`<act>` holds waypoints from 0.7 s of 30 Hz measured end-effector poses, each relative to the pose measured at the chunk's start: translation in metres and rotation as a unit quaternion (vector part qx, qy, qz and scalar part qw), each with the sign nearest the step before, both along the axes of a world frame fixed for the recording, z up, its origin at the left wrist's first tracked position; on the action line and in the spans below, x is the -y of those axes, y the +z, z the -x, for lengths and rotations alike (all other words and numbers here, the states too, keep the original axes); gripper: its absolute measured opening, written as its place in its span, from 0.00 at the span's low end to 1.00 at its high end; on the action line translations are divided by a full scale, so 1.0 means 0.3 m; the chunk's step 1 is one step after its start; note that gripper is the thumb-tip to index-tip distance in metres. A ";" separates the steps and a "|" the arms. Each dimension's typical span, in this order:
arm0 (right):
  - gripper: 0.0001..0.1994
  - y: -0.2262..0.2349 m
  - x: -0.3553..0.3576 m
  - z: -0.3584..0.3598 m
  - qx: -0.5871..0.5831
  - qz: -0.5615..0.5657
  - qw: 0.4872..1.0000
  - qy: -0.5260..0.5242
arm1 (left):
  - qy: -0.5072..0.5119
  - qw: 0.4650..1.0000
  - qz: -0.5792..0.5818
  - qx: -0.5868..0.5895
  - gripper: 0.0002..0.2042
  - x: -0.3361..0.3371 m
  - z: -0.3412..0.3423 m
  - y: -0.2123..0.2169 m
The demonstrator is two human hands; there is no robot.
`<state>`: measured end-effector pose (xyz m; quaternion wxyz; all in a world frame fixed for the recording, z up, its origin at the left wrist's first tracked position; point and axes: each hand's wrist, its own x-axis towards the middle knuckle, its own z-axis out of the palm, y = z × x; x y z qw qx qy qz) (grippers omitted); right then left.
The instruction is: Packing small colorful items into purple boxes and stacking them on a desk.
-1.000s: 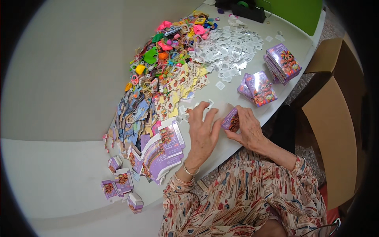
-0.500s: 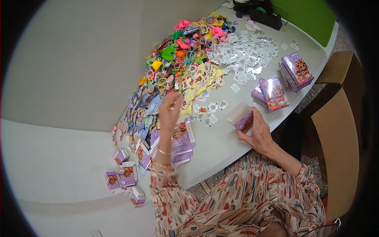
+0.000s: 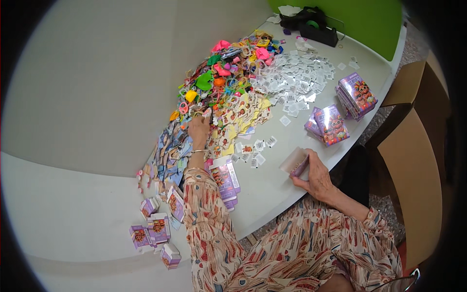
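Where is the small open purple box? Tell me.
In the head view, the small open purple box sits in the right hand, near the table's front edge, below the purple packs.

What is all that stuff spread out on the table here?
Table: one, pale grey, rounded edge.
Small toys: a heap, pink, green, yellow, orange, far middle.
Printed cards: many, yellowish, below the toys.
White slips: many, right of the toys.
Flat purple cartons: a stack, by the left forearm.
Finished purple boxes: two stacks, right side.
Folded small boxes: several, near edge, left.
Tape dispenser: one, black, far end.
Cardboard boxes: brown, right of the table.
Left hand: reaching into the cards.
Right hand: holding an open purple box.
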<state>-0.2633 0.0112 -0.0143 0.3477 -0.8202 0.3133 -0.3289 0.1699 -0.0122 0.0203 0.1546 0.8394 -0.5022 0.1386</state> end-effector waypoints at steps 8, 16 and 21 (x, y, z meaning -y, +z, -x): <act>0.47 -0.060 0.009 0.025 0.042 0.059 0.997 -0.007 | -0.060 0.988 0.127 -0.065 0.12 -0.036 0.007 0.039; 0.46 -0.075 0.020 0.021 0.061 0.040 0.997 0.025 | -0.110 0.863 0.180 -0.460 0.04 -0.106 0.225 0.170; 0.48 -0.079 0.018 0.028 0.085 0.045 0.995 0.034 | -0.124 0.839 0.141 -0.511 0.08 -0.128 0.357 0.201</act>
